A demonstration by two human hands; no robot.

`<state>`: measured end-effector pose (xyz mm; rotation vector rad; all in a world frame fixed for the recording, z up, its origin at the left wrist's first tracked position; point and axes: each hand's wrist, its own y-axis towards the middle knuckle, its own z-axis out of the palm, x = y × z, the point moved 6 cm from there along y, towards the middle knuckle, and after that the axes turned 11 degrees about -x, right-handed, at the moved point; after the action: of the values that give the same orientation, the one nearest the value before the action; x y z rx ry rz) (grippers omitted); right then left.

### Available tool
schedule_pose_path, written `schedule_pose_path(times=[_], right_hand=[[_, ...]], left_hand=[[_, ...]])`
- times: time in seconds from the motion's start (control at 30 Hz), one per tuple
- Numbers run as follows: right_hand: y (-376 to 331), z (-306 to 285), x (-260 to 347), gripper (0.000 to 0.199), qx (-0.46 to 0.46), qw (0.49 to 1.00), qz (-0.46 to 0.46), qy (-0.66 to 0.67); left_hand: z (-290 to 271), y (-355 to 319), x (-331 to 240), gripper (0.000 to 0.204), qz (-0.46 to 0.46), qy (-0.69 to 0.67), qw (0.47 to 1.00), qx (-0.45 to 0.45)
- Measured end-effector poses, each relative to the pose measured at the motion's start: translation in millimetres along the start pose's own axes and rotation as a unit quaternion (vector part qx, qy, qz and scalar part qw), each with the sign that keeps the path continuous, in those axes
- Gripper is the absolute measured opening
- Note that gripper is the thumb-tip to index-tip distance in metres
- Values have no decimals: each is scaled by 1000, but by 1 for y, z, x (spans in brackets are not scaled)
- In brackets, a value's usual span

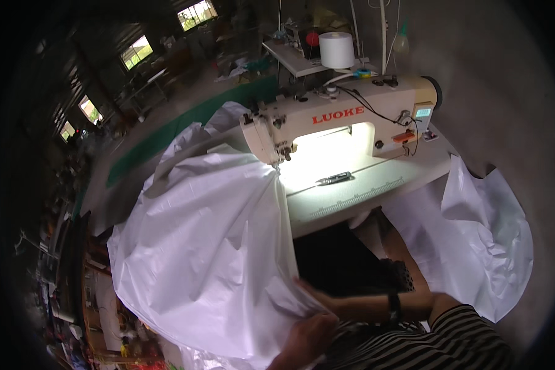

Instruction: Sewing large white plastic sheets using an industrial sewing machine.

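The white sheet (203, 246) hangs from the table (376, 185) edge down to both hands. The left hand (305, 339) grips its lower edge; the right hand (317, 296) pinches it just above. Beyond them stands the sewing machine (339, 120), with a black tool (334, 179) under its lamp and a white thread cone (337, 49) behind.

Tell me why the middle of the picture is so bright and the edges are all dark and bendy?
In the head view, a lamp under the sewing machine glares on the table, washing out the white fabric there; the fisheye lens curves straight edges and blackens the corners; the hands, left and right, sit in shadow.
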<state>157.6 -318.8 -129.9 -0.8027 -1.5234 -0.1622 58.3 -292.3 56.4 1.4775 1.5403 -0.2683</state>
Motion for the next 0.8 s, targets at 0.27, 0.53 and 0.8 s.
schedule_pose_path(times=[0.27,0.53,0.8], right_hand=[[111,-85,138,54,-159,926,-200,-278],[111,-49,144,56,-236,712,-236,-618],[100,-39,127,70,-206,761,-237,-568]], left_hand=[[7,6,25,12,-5,-89,976,201],[-10,32,52,13,-116,-81,979,147],[-34,20,124,10,-212,-36,976,43]])
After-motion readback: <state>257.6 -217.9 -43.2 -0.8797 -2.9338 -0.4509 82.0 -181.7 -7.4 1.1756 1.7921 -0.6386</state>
